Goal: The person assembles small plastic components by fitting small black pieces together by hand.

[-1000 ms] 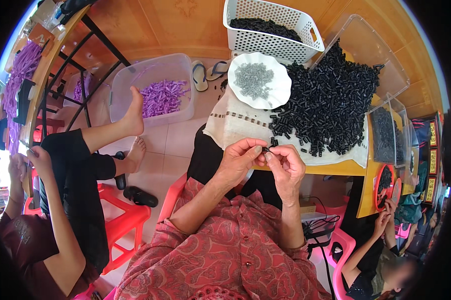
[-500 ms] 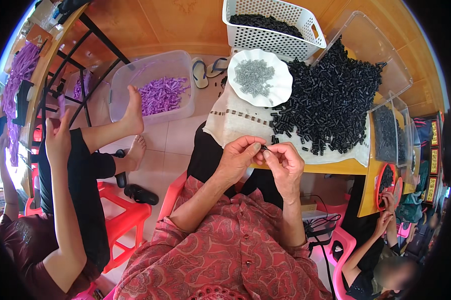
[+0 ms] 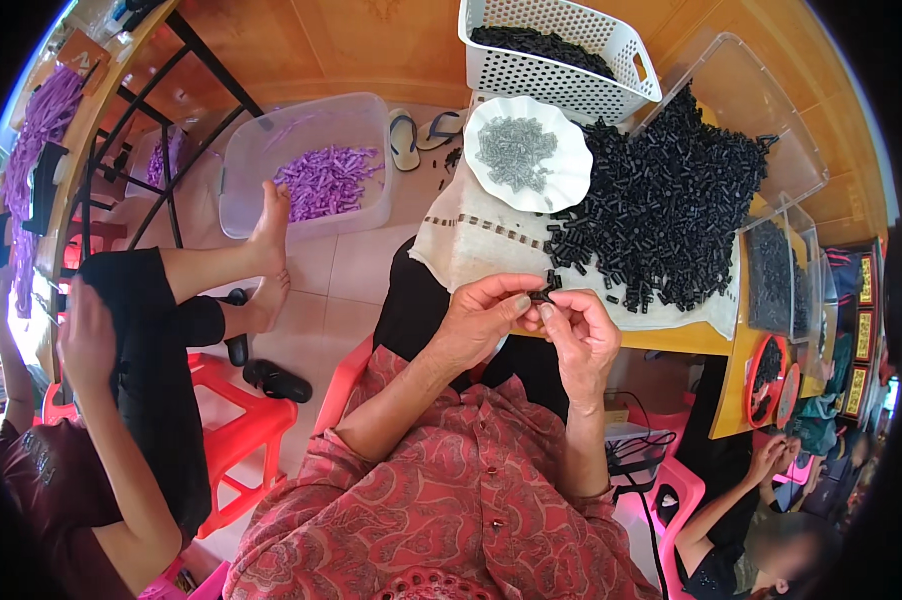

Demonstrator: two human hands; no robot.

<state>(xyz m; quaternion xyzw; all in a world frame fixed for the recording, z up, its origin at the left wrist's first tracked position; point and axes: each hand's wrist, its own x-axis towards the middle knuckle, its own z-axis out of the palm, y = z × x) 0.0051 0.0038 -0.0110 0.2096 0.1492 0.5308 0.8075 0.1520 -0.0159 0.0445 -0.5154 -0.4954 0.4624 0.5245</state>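
A small, dark piece (image 3: 539, 296) sits between the fingertips at the near edge of the table, and more of its length shows than half a second ago, when the fingers covered most of it. The left hand (image 3: 479, 322) pinches it between thumb and forefinger from the nine o'clock side; the right hand (image 3: 579, 338) grips it from the three o'clock side with thumb and forefinger, and stands slightly farther off from the left than before. Which fine part each fingertip presses is too small to tell. Taking the hands as the clock's centre, the white cloth with a brown dashed stripe (image 3: 449, 250) lies toward eleven o'clock, the white scalloped plate (image 3: 573, 178) of clear little pieces at twelve, with the white perforated plastic basket (image 3: 561, 85) beyond it, and the heap of short black cylinders (image 3: 661, 210) between one and two; their arrangement is unchanged. At ten o'clock, the translucent plastic bin (image 3: 246, 172) of purple strips also keeps its place. Toward nine, a co-worker's raised hand (image 3: 88, 338) has dropped lower; its blurred grip cannot be told. At four, another co-worker's hands (image 3: 769, 458) have moved down, away from the round red tray (image 3: 752, 385).
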